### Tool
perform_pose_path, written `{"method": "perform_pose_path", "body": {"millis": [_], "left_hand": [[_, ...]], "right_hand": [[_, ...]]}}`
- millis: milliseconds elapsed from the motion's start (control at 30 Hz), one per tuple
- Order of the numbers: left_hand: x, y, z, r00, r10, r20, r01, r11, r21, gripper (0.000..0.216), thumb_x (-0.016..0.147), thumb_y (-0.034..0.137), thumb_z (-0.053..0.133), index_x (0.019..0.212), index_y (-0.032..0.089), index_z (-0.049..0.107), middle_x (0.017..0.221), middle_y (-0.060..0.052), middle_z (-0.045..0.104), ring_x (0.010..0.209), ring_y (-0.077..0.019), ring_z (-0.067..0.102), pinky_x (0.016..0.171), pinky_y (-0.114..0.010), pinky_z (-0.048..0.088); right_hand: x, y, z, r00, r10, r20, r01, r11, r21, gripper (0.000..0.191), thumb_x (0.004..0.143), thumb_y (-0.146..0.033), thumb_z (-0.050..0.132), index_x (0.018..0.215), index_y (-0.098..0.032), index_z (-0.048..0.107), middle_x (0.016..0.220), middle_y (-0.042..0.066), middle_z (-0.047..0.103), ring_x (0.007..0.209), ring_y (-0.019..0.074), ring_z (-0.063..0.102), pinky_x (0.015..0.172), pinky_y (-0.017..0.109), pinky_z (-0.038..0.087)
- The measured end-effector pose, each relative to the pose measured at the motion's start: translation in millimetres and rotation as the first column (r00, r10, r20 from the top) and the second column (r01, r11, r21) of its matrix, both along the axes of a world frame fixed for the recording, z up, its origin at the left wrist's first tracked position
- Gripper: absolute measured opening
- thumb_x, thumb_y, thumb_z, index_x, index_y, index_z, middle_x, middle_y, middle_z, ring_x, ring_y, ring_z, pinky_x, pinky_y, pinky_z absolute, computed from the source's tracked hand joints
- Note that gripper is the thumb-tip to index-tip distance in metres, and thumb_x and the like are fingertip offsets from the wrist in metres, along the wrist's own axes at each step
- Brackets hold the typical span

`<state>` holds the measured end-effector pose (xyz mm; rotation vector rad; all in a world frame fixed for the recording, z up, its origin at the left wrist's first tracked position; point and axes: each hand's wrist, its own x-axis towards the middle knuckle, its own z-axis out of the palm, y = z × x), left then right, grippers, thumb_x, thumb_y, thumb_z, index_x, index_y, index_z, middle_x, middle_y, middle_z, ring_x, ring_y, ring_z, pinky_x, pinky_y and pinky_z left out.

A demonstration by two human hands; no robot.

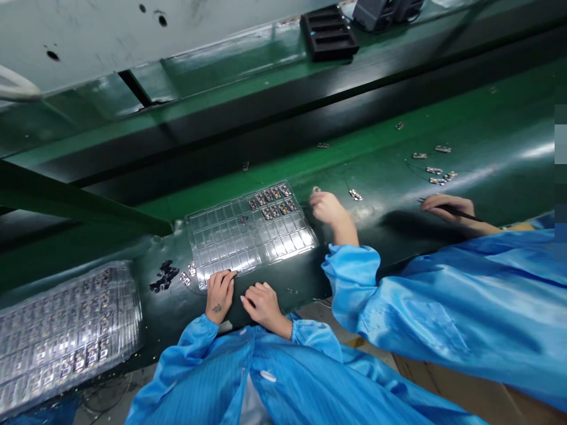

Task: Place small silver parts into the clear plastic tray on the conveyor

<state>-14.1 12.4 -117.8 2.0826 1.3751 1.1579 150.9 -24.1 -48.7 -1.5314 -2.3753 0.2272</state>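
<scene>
L hand hides pt. of tray.

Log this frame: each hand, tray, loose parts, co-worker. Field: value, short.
left hand: at tray's near edge, grip unclear
right hand: loosely curled, apart from tray
clear tray: small modules in some far-right compartments
black pieces: loose heap, left of tray
co-worker's hands: one right of tray, other holding slim dark tool

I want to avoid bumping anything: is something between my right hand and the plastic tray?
Nothing visible stands between your right hand and the tray. The co-worker's nearer hand is beside the tray's right edge.
</scene>
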Motion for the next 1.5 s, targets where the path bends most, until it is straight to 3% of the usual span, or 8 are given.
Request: {"method": "perform_pose_path", "body": {"millis": [300,700,1100,1500], "left_hand": [[0,-3,-7.1,0.999,0.006,-0.050,-0.004,0.999,0.042,0.028,0.095,0.016,0.051,0.122,0.017,0.058,0.110,-0.008,0.056,0.104,-0.0211,0.048,0.092,-0.037,0.037],[1,-5,-14.3,0.999,-0.004,-0.042,0.005,1.000,0.017,0.028,0.097,0.023,0.046,0.121,0.018,0.060,0.112,-0.009,0.058,0.104,-0.0231,0.049,0.090,-0.039,0.039],[0,4,1.4,1.000,0.027,0.009,-0.026,0.999,-0.044,0.029,0.097,0.017,0.044,0.122,0.019,0.060,0.114,-0.008,0.057,0.108,-0.0198,0.046,0.095,-0.037,0.038],[-5,6,3.8,0.999,0.042,0.019,-0.041,0.998,-0.050,0.030,0.096,0.018,0.045,0.122,0.020,0.060,0.112,-0.007,0.059,0.108,-0.0199,0.047,0.097,-0.037,0.039]], "right_hand": [[1,-3,-1.9,0.999,-0.015,-0.046,0.017,0.999,0.033,0.029,0.092,-0.029,0.052,0.066,-0.016,0.048,0.065,-0.001,0.052,0.070,0.0138,0.040,0.068,0.033,0.021],[2,-7,-10.0,0.999,-0.017,0.040,0.017,1.000,0.002,0.027,0.092,-0.031,0.052,0.070,-0.017,0.052,0.068,-0.001,0.057,0.073,0.0139,0.043,0.069,0.032,0.021],[8,10,2.7,0.991,0.116,-0.060,-0.118,0.992,-0.038,0.031,0.096,-0.028,0.049,0.068,-0.015,0.051,0.066,0.000,0.052,0.069,0.0133,0.039,0.069,0.031,0.022],[3,11,6.2,0.995,0.091,-0.028,-0.093,0.991,-0.097,0.036,0.098,-0.032,0.048,0.067,-0.015,0.052,0.065,0.001,0.053,0.068,0.0126,0.040,0.068,0.031,0.024]]}}
